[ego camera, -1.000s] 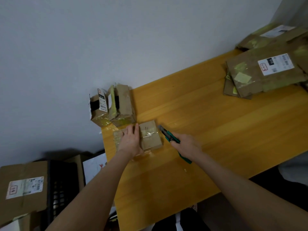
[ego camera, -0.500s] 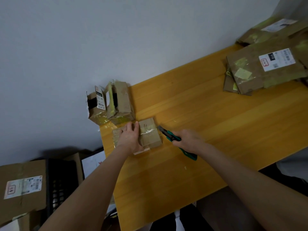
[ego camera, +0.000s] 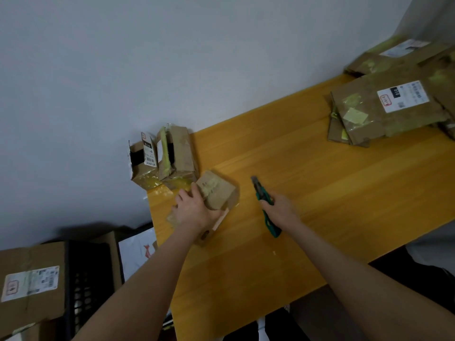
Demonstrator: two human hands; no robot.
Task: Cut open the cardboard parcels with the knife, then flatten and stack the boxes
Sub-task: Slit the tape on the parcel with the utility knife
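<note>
Parcel [ego camera: 219, 195]: a small brown taped box at the left end of a yellow worktop [ego camera: 332, 193], tilted, its far end raised. Its long axis runs roughly from the person outward.

Well to the right of the parcel and farther back lies a pile of flattened boxes [ego camera: 384, 114]. Just behind the parcel, touching or nearly so, stand two opened boxes [ego camera: 177, 156].

The left hand [ego camera: 194, 210] covers the parcel's near left part, fingers laid over the top and thumb round its side, holding it.

To the right of the parcel, apart from it, the right hand [ego camera: 280, 211] is wrapped round a green knife [ego camera: 264, 205]. The blade is out and points away from the person, roughly level with the parcel's far end.

The knife hand is the free one. The next cut likely means bringing the blade leftward to the tape, clear of the left fingers.
</note>
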